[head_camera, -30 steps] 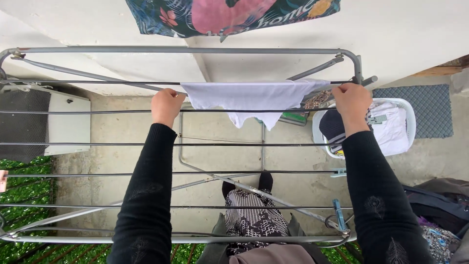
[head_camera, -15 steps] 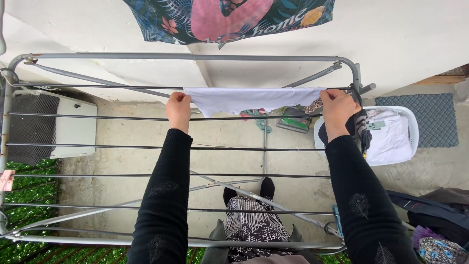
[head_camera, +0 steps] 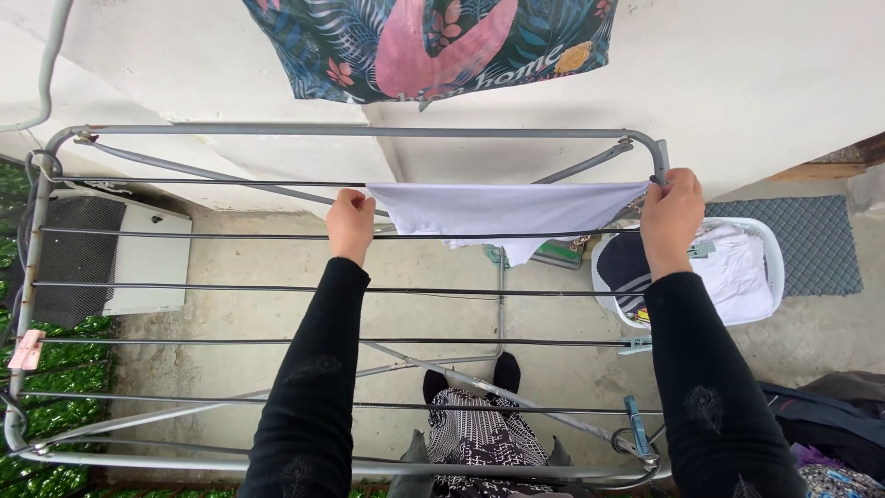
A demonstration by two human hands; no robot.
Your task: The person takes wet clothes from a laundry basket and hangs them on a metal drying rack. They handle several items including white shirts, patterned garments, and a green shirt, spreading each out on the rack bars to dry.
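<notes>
A white garment (head_camera: 502, 210) hangs over the second line from the far end of a grey metal drying rack (head_camera: 359, 131). My left hand (head_camera: 350, 221) pinches the garment's left corner on that line. My right hand (head_camera: 671, 217) grips its right corner beside the rack's right frame bar. Both arms wear black sleeves and reach over the nearer lines.
A white laundry basket (head_camera: 770, 267) with white and dark clothes stands below at the right. A flowered cloth (head_camera: 424, 46) hangs on the wall above. A white outdoor unit (head_camera: 138, 263) sits at the left. Blue pegs (head_camera: 634, 424) and a pink peg (head_camera: 26, 349) are clipped on the rack.
My hands have spread the white garment wider along the line, the right hand reaching the frame bar. The view has moved closer to the rack.
</notes>
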